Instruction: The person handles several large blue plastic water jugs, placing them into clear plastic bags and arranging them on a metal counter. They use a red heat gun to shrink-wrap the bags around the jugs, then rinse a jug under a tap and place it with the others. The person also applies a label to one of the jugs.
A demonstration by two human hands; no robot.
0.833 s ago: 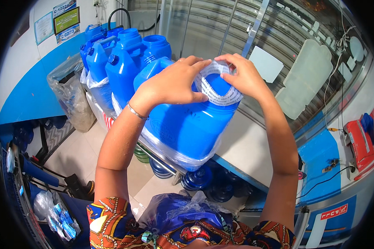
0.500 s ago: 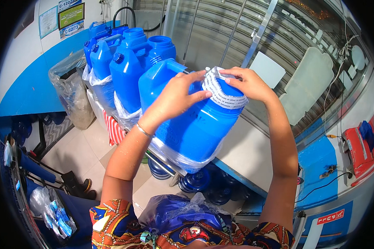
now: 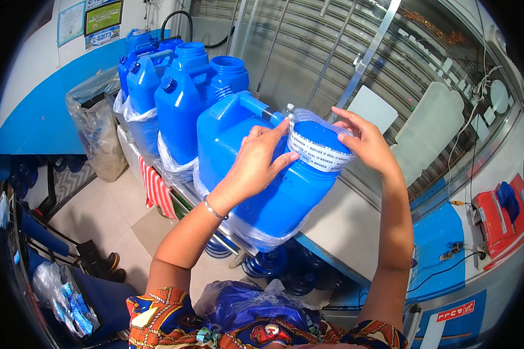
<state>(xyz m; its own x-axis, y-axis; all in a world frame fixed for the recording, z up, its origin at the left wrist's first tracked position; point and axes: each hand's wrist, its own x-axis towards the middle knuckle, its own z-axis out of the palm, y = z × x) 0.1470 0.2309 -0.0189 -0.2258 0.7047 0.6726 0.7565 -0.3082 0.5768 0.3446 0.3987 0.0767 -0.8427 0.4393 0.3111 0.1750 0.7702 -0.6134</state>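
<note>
A large blue water jug (image 3: 268, 200) stands before me, its wide capped neck ringed by a loose printed plastic seal band (image 3: 314, 152). The band stands up above the blue cap (image 3: 317, 132) at the back. At its left side, my left hand (image 3: 259, 160) grips the band, thumb on the front and index finger near the jug's handle (image 3: 259, 109). My right hand (image 3: 364, 139) is at the right rim, thumb and fingers closed about the band's upper edge. A small tap-like fitting (image 3: 289, 109) shows just behind the neck's left side.
Several other blue jugs (image 3: 177, 116) line the bench to the left, wrapped at the base in clear plastic. A plastic-lined bin (image 3: 99, 134) stands beyond them. Round blue bottles (image 3: 265, 262) sit under the bench. A glass door with a metal frame (image 3: 370, 55) rises behind.
The seal band has slid lower and lies straighter around the neck, its print now readable at the front. My right hand has shifted right and down, its fingers more upright.
</note>
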